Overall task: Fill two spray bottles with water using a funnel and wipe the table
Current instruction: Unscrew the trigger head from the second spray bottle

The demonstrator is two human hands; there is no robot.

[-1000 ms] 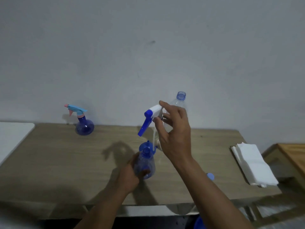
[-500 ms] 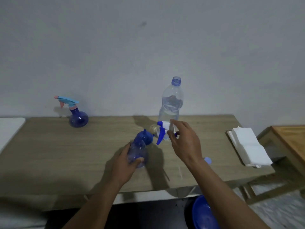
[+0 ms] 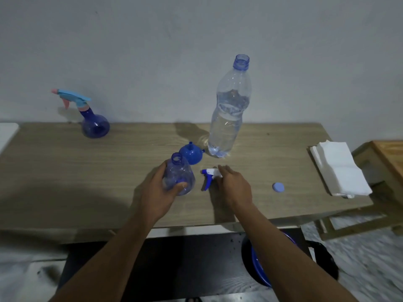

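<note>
My left hand (image 3: pixel 158 189) grips an uncapped blue spray bottle (image 3: pixel 179 174) standing on the wooden table (image 3: pixel 65 171). My right hand (image 3: pixel 234 186) rests on the table with its fingers on the white and blue spray head (image 3: pixel 209 176), which lies flat. A blue funnel (image 3: pixel 191 154) sits upside down just behind the bottle. An open clear water bottle (image 3: pixel 229 112) stands behind the funnel, partly full. A second blue spray bottle (image 3: pixel 91 120) with its light blue head on stands at the back left.
A blue bottle cap (image 3: pixel 278 187) lies to the right of my right hand. A stack of white napkins (image 3: pixel 340 168) lies near the table's right edge. A blue basin (image 3: pixel 259 269) sits on the floor under the table. A wooden stand (image 3: pixel 388 153) is at far right.
My right hand has lowered the spray head from above the bottle down onto the table, to the right of the bottle. My left hand has kept its hold on the bottle.
</note>
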